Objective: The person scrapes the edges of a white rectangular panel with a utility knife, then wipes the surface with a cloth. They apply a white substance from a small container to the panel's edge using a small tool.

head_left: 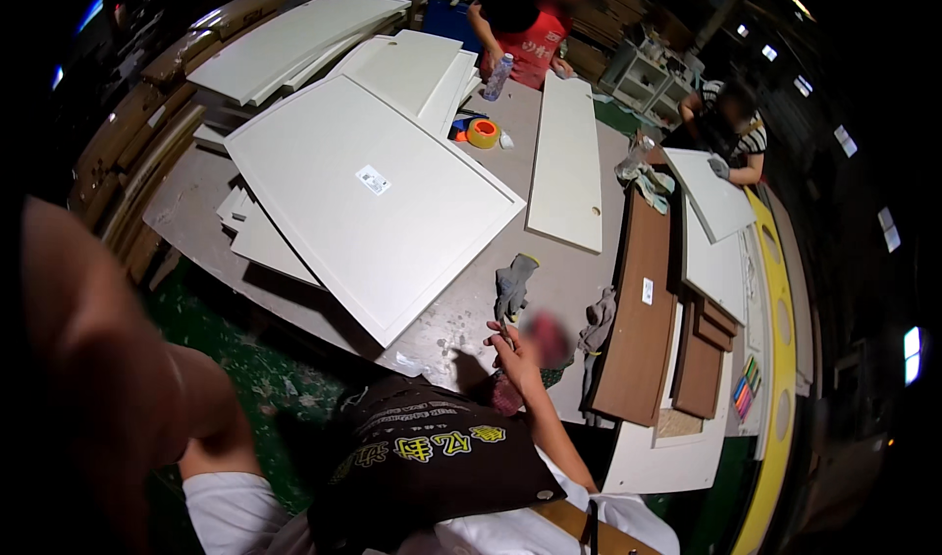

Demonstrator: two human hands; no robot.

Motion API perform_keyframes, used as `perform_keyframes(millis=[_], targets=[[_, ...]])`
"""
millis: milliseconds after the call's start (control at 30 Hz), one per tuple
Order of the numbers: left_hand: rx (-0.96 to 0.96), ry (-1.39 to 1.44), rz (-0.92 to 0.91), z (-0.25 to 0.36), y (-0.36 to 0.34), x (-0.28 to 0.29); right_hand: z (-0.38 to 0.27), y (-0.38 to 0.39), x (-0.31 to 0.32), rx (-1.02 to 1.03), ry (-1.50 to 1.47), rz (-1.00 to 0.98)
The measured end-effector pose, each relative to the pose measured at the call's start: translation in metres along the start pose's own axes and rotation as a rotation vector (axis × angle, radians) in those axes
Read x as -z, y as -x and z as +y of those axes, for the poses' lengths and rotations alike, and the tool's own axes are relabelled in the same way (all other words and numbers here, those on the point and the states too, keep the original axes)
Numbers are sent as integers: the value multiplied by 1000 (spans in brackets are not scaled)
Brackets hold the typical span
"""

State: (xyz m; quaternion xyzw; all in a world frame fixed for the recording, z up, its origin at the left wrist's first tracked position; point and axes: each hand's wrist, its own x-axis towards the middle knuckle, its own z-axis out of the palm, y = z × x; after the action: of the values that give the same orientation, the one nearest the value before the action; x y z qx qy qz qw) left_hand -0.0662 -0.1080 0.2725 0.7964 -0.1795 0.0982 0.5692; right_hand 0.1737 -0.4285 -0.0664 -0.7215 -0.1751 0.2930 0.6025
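Note:
My bent left arm (201, 403) fills the lower left, its forearm rising blurred toward the camera, with the hand out of sight. Near the table's front edge, my right hand (508, 349) has its fingers curled on a small thing I cannot make out. Just beyond it lies a grey glove (514, 282); beside it are a blurred red object (549, 339) and another grey glove (597, 324). A large white panel (363, 221) with a label lies on stacked white boards left of the gloves. A dark printed apron (412, 457) covers my front.
A narrow white board (564, 162), tape roll (483, 133) and bottle (498, 76) sit on the grey table (177, 211). Two people (520, 45) (726, 123) handle boards at the far side. Brown boards (633, 319), white boards (716, 261) and a yellow plank (765, 388) line the right.

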Motion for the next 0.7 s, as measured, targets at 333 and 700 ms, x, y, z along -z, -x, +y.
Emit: perform_keyframes(millis=[333,700], targets=[[191,-469,38,-28,15,6,16,2,28,-42,265,30],[251,-614,79,-24,15,22,92,-47,70,667,1148,238]])
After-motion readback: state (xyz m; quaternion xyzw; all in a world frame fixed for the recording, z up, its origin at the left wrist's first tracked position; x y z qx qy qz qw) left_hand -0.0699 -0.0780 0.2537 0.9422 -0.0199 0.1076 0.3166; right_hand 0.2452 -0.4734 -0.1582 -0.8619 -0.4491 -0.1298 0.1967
